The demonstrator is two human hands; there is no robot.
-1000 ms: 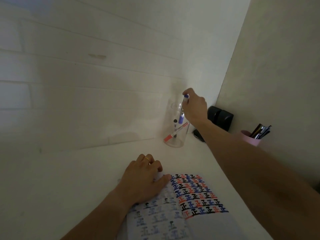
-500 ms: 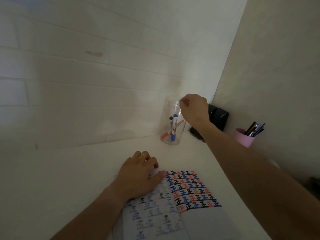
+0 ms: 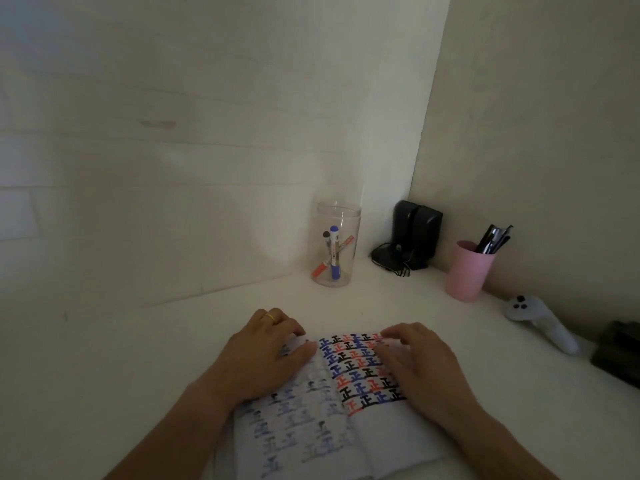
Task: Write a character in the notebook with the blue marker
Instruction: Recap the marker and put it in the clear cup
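Observation:
An open notebook [image 3: 349, 386] lies on the white desk near me, its right page filled with rows of black, red and blue characters. My left hand [image 3: 263, 355], with a ring on it, rests flat on the left page. My right hand [image 3: 422, 365] rests flat on the right page, holding nothing. The blue marker [image 3: 334, 252] stands upright in a clear plastic jar [image 3: 335, 213] at the back of the desk, beside a red marker and a black one.
A black device with a cable [image 3: 412, 237] sits in the corner. A pink cup of pens [image 3: 468, 271] stands to its right, then a white controller [image 3: 540, 322] and a dark object [image 3: 620, 355] at the right edge. Walls close in behind and right.
My right hand dropped the blue marker into the jar, then drew back and came down on the notebook's right page. My left hand stayed on the left page.

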